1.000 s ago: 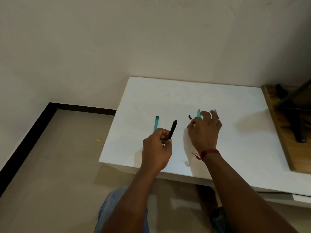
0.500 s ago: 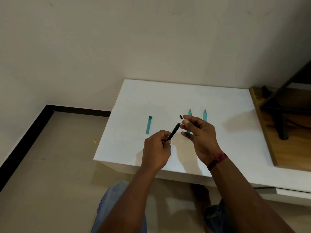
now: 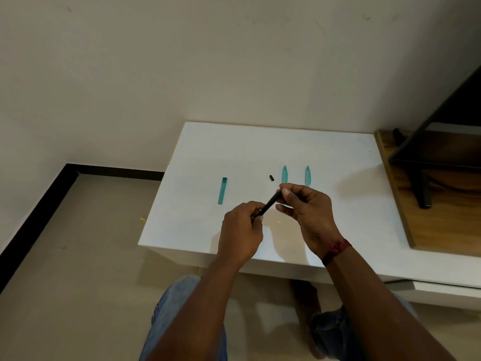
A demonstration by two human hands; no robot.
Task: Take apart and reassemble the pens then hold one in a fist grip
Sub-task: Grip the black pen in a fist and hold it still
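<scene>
A black pen barrel [image 3: 269, 205] slants up to the right above the white table [image 3: 197, 157]. My left hand [image 3: 243, 229] grips its lower end. My right hand [image 3: 308, 209] pinches its upper tip between thumb and fingers. On the table lie a teal tube [image 3: 222, 190] at the left, a small black piece [image 3: 272, 177] in the middle, and two teal tapered pieces [image 3: 284, 175] [image 3: 307, 175] just beyond my right hand.
A wooden surface [image 3: 447, 220] adjoins the table on the right, with a dark stand [image 3: 424, 183] on it. A wall runs behind the table. Tiled floor [image 3: 78, 256] lies to the left, and my knees show below the table's front edge.
My right hand has left the table near the teal pieces and come back to the black barrel, now pinching its upper tip. My left hand kept its grip.
</scene>
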